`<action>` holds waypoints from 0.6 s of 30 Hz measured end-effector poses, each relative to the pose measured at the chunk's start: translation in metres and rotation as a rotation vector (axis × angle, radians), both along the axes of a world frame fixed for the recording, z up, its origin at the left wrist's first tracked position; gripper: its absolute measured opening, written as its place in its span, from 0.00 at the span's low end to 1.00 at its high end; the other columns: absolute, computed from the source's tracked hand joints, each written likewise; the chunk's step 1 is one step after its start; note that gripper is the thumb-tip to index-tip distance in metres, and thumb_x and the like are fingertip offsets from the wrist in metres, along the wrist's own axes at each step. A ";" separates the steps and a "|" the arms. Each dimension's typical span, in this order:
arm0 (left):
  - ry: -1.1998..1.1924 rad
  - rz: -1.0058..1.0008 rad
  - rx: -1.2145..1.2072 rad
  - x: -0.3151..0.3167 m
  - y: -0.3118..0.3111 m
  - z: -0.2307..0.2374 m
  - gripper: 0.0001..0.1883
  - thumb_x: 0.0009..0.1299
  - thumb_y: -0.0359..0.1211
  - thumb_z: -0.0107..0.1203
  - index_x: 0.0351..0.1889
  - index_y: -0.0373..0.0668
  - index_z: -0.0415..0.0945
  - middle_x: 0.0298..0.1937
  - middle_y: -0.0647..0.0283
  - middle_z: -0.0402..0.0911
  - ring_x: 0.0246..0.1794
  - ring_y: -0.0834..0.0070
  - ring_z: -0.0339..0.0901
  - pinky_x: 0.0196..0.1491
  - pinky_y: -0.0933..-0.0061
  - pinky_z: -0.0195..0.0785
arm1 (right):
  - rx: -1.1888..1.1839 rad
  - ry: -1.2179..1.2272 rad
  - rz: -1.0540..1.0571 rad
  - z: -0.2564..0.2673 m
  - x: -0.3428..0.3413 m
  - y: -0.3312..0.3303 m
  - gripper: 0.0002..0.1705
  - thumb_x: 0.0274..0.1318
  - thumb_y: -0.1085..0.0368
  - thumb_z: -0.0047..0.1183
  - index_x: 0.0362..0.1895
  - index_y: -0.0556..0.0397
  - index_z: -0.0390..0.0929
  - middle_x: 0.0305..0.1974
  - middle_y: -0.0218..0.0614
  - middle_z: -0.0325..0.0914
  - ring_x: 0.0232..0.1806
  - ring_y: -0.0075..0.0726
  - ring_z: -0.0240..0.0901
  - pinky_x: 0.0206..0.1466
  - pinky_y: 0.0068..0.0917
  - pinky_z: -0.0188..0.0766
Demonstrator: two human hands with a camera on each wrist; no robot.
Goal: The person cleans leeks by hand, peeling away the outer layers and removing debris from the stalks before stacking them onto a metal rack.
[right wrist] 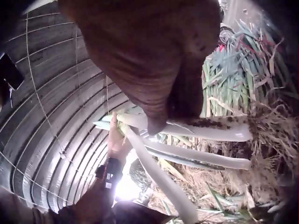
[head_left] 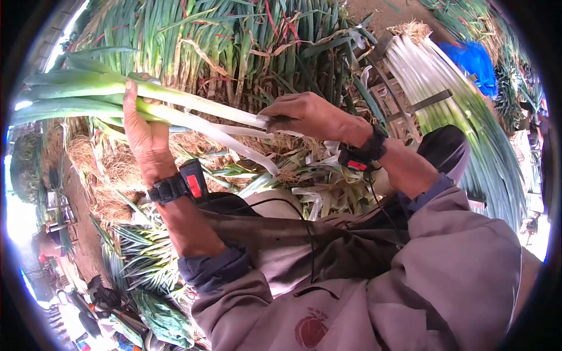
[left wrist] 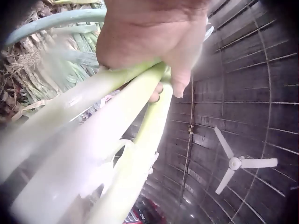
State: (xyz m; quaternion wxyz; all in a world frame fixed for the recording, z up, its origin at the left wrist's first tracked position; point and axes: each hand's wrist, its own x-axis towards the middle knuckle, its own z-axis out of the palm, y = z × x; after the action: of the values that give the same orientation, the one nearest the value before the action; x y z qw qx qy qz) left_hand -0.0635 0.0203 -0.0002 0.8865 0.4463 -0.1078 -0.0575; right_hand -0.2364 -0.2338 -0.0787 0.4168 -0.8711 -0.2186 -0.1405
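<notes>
Several leeks (head_left: 199, 126) are held in the left hand (head_left: 146, 131), their green leaves to the left and white shafts pointing right. The thumb and fingers of that hand (left wrist: 149, 39) wrap the shafts (left wrist: 100, 121) where they turn green. Near the white end of the upper leek, the right hand (head_left: 316, 119) pinches the shaft with curled fingers. In the right wrist view, the right hand (right wrist: 149, 56) covers part of that shaft (right wrist: 219, 132); the other shafts (right wrist: 163, 179) spread below it, and the left hand (right wrist: 117, 140) is farther off.
Upright leeks (head_left: 193, 52) stand in a dense row beyond the hands. A large bundle (head_left: 433, 88) lies on a metal-framed rack at the right, near blue plastic (head_left: 474, 64). Roots and peeled leaves (head_left: 328, 181) lie below the hands. A ceiling fan (left wrist: 235, 163) hangs overhead.
</notes>
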 end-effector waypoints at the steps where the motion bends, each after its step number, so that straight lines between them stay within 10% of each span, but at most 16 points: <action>1: -0.007 -0.014 -0.003 -0.001 0.000 0.001 0.18 0.67 0.35 0.68 0.50 0.41 0.75 0.41 0.64 0.81 0.29 0.83 0.68 0.39 0.76 0.69 | 0.020 -0.015 0.004 0.000 -0.001 -0.002 0.17 0.59 0.61 0.61 0.50 0.55 0.81 0.40 0.41 0.84 0.40 0.47 0.82 0.45 0.38 0.79; 7: 0.049 0.067 0.014 0.008 0.011 -0.001 0.18 0.66 0.35 0.68 0.50 0.42 0.75 0.37 0.66 0.79 0.28 0.82 0.67 0.35 0.75 0.68 | -0.191 0.110 -0.226 -0.074 -0.037 -0.047 0.11 0.64 0.59 0.55 0.38 0.54 0.80 0.33 0.45 0.81 0.33 0.54 0.78 0.34 0.44 0.74; 10: 0.024 0.089 0.018 0.020 0.024 -0.009 0.17 0.68 0.35 0.66 0.52 0.41 0.76 0.42 0.63 0.82 0.29 0.82 0.69 0.35 0.78 0.68 | -0.692 0.434 -0.344 -0.201 -0.117 -0.124 0.11 0.61 0.60 0.51 0.39 0.52 0.82 0.36 0.46 0.82 0.40 0.54 0.79 0.44 0.45 0.75; 12: 0.082 0.185 0.038 0.016 0.025 -0.009 0.17 0.68 0.36 0.67 0.50 0.41 0.76 0.37 0.66 0.80 0.28 0.81 0.68 0.34 0.78 0.68 | -0.770 1.078 -0.278 -0.206 -0.126 -0.143 0.18 0.62 0.51 0.52 0.46 0.49 0.81 0.37 0.45 0.80 0.41 0.55 0.78 0.48 0.50 0.74; 18: 0.119 0.316 0.184 0.007 -0.017 -0.010 0.19 0.63 0.37 0.73 0.46 0.41 0.77 0.34 0.68 0.77 0.31 0.78 0.71 0.36 0.73 0.71 | -0.215 -0.125 -0.341 -0.002 -0.010 -0.034 0.26 0.61 0.61 0.57 0.64 0.43 0.73 0.48 0.39 0.75 0.44 0.44 0.79 0.42 0.37 0.81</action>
State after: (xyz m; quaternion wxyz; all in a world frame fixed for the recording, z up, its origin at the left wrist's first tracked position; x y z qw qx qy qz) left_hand -0.0561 0.0032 -0.0105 0.8449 0.5325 0.0217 0.0464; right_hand -0.2463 -0.2678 -0.0807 0.2770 -0.9245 -0.1071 -0.2389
